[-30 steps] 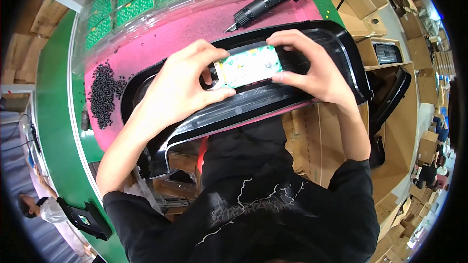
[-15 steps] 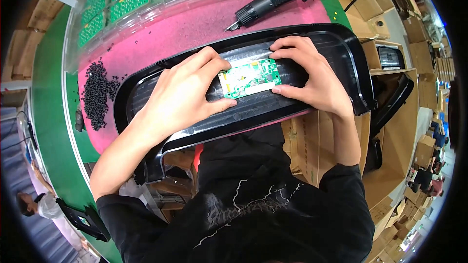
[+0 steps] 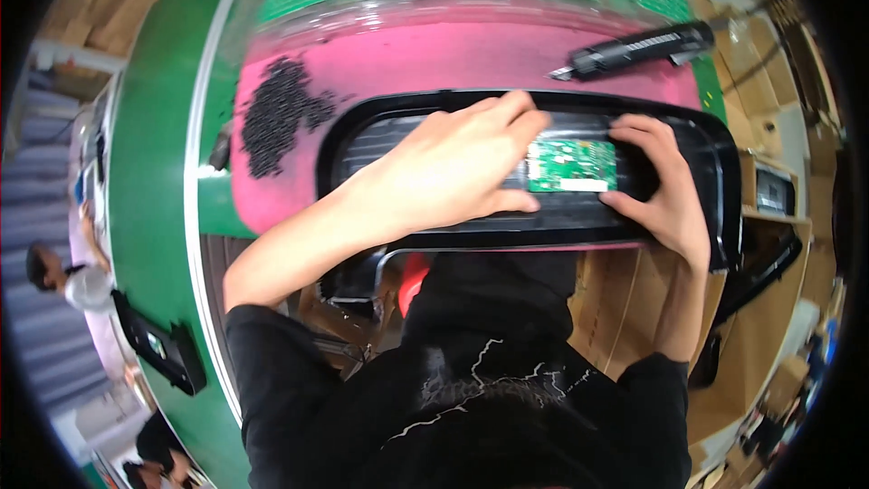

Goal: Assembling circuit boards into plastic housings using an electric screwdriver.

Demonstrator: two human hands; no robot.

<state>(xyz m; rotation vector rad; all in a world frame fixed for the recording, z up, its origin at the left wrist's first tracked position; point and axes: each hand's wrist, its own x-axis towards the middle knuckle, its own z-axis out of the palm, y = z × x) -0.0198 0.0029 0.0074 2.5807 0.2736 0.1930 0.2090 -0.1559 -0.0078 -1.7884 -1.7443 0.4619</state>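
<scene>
So, L hand @ 9 o'clock, R hand @ 3 of PCB, thumbs wide, can't tell if gripping; shirt print @ 6, blurry.

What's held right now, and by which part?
A green circuit board, seemingly by its ends: left hand around the left end, right hand at the right corners. Firm grip or light touch: can't tell.
</scene>
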